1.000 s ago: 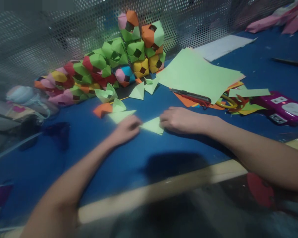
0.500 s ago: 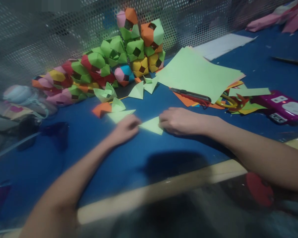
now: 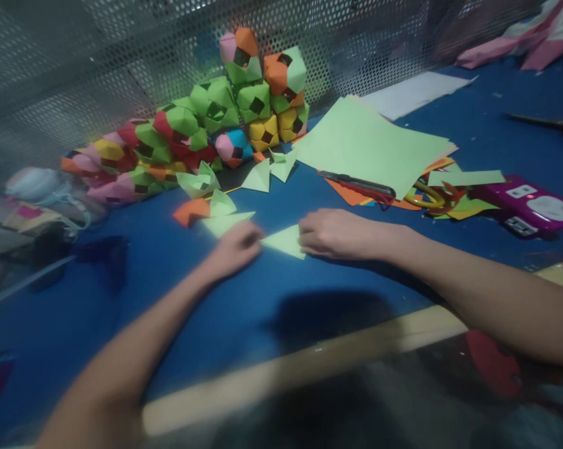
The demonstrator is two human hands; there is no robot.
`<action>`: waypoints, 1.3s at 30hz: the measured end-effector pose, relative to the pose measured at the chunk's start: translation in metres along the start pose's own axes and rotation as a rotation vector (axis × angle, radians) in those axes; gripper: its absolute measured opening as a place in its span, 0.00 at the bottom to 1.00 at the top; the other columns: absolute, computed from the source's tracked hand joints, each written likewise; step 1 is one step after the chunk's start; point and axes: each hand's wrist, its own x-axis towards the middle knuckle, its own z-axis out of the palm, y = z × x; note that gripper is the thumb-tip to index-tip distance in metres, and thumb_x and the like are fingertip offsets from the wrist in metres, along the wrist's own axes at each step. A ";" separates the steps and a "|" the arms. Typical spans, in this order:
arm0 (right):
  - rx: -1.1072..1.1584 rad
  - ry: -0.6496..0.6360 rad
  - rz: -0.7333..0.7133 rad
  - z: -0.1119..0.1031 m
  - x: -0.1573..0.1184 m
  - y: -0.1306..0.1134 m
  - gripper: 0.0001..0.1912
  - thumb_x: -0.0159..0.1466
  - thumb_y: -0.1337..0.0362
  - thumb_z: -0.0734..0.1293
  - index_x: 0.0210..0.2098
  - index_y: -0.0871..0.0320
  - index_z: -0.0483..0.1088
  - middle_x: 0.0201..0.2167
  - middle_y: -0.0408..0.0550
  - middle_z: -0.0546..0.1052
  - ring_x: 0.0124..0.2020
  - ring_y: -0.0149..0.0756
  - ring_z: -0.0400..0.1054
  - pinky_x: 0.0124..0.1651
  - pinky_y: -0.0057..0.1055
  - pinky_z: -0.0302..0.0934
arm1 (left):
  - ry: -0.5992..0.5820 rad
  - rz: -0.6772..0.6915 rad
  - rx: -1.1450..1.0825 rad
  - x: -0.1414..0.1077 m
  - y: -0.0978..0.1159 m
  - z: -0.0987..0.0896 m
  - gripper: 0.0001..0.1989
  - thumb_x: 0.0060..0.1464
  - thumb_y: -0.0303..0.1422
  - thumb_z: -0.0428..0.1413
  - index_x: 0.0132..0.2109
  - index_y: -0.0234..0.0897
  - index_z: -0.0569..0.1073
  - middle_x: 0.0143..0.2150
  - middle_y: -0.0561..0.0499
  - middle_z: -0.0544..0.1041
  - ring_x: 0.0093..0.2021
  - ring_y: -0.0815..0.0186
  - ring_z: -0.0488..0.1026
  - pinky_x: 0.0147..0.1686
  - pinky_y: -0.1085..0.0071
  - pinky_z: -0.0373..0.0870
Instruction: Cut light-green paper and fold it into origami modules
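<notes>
A folded light green paper triangle [image 3: 283, 241] lies on the blue tabletop between my two hands. My left hand [image 3: 238, 245] is closed at its pointed left end. At its wide right side, my right hand [image 3: 325, 233] is closed on the paper with the fingers curled. Just beyond my left hand lies another light green folded piece [image 3: 225, 223], next to an orange folded piece [image 3: 191, 212]. More green folded pieces [image 3: 257, 176] sit farther back. The fingertips of both hands are partly blurred.
Colourful folded paper balls [image 3: 216, 103] are piled against a perforated metal panel [image 3: 337, 56]. A green paper stack [image 3: 370, 140] bears a cutter knife [image 3: 356, 183] at its front edge. Right of it are paper scraps, scissors with yellow handles [image 3: 424, 194] and a purple power strip [image 3: 536, 206].
The camera view has shifted slightly, so the things on the table appear a little lower. Both hands keep nearly the same places at the triangle.
</notes>
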 end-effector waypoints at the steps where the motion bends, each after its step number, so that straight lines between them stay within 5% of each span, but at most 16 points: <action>1: 0.001 -0.003 0.007 0.000 0.000 -0.001 0.18 0.69 0.62 0.56 0.29 0.62 0.71 0.31 0.51 0.70 0.29 0.33 0.57 0.33 0.33 0.44 | 0.000 -0.007 -0.005 0.000 0.001 0.000 0.05 0.52 0.26 0.50 0.36 0.37 0.69 0.35 0.51 0.72 0.38 0.66 0.67 0.42 0.66 0.66; 15: 0.003 -0.002 0.044 0.005 0.001 -0.003 0.16 0.68 0.62 0.58 0.30 0.62 0.71 0.31 0.52 0.71 0.31 0.36 0.60 0.32 0.33 0.45 | -0.016 -0.068 0.038 0.000 0.007 -0.001 0.07 0.49 0.26 0.49 0.36 0.36 0.69 0.34 0.50 0.71 0.38 0.65 0.66 0.41 0.65 0.66; 23: -0.005 -0.014 0.050 0.004 0.001 -0.004 0.16 0.68 0.63 0.58 0.31 0.62 0.72 0.31 0.53 0.71 0.32 0.36 0.61 0.32 0.33 0.46 | 0.017 -0.221 0.107 0.009 0.028 0.009 0.11 0.59 0.37 0.48 0.34 0.36 0.70 0.33 0.50 0.71 0.37 0.63 0.66 0.41 0.63 0.64; 39: 0.022 -0.003 0.050 0.004 0.000 -0.005 0.15 0.68 0.63 0.58 0.31 0.63 0.72 0.31 0.52 0.70 0.30 0.35 0.59 0.30 0.32 0.44 | -0.022 -0.169 -0.045 0.006 0.006 -0.001 0.05 0.56 0.28 0.50 0.35 0.36 0.71 0.35 0.50 0.72 0.39 0.65 0.69 0.43 0.64 0.67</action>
